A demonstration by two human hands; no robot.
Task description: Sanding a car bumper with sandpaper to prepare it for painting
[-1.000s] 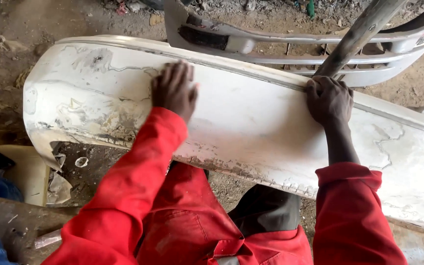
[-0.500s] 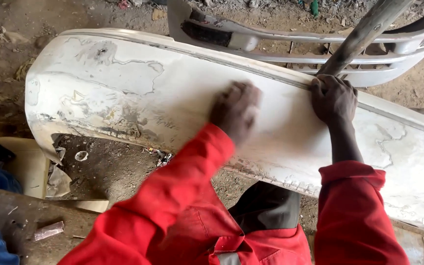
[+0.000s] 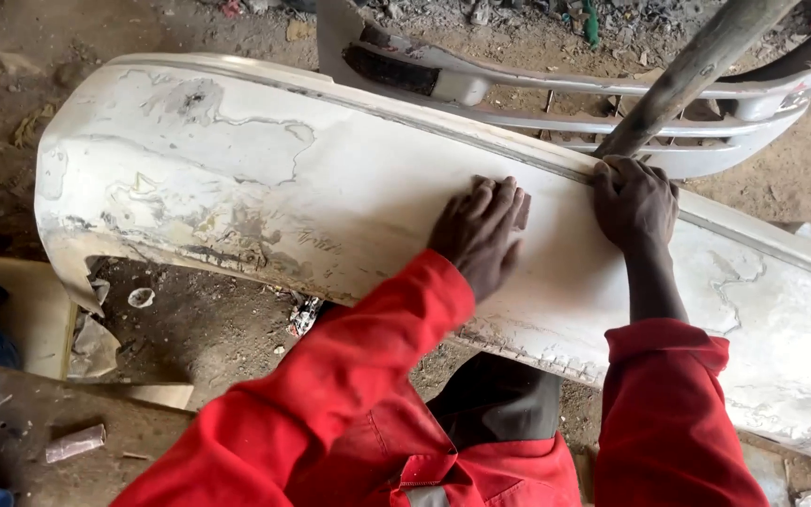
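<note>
A white car bumper (image 3: 330, 188), patchy with filler, is spread across the frame over dirt ground (image 3: 218, 329). A sanding pad (image 3: 521, 210) is pressed flat under the left hand (image 3: 481, 235); the right hand (image 3: 635, 202) is clamped on the bumper's upper edge.

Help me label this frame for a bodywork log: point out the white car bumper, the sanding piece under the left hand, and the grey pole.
white car bumper (image 3: 265, 178), head view, bare upper face left of the hands.
sanding piece (image 3: 522, 212), head view, edge showing past the fingers.
grey pole (image 3: 696, 70), head view, mid-shaft.
</note>
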